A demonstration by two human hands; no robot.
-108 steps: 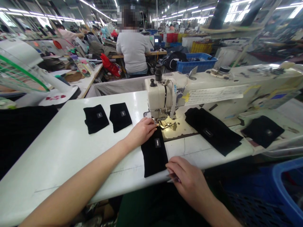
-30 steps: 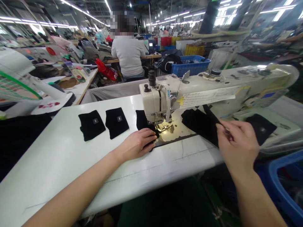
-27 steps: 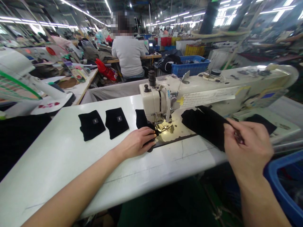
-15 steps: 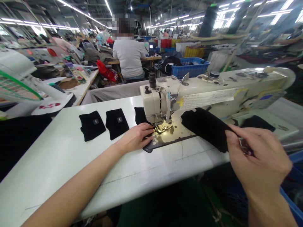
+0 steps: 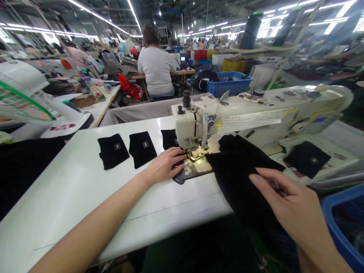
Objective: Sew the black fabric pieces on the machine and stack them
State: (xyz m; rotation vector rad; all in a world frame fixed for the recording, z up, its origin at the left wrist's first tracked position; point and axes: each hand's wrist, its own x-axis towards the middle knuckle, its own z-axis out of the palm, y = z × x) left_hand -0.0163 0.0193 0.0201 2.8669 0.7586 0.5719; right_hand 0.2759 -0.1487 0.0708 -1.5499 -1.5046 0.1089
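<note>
**A:** Where is the left hand (image 5: 167, 165)?

**B:** It lies palm down on the white table (image 5: 85, 189). Its fingers are loosely extended and hold nothing. The fingertips (image 5: 179, 154) lie at the presser foot (image 5: 196, 155) of the sewing machine (image 5: 256, 113), by the edge of the needle plate (image 5: 195, 170).

**A:** And the right hand (image 5: 287, 204)?

**B:** It is at the lower right, with its fingers stretched out and slightly spread on top of the large black fabric piece (image 5: 236, 178). The thumb is hidden, so whether it pinches the cloth cannot be told.

**A:** Where is that piece?

**B:** It is just right of the presser foot and lies across the table's front edge. Its near end hangs past the edge under the hand.

**A:** What surrounds them?

**B:** There is a row of small black pieces left of the machine head. The first labelled piece (image 5: 113, 149) and the second labelled piece (image 5: 142, 148) are in full view. A third piece (image 5: 169, 138) is partly behind the head. A further black piece (image 5: 307, 159) rests on the ledge at the right, and a blue basket (image 5: 341, 223) is at the lower right. A seated person (image 5: 156, 70) faces away at a farther table.
</note>
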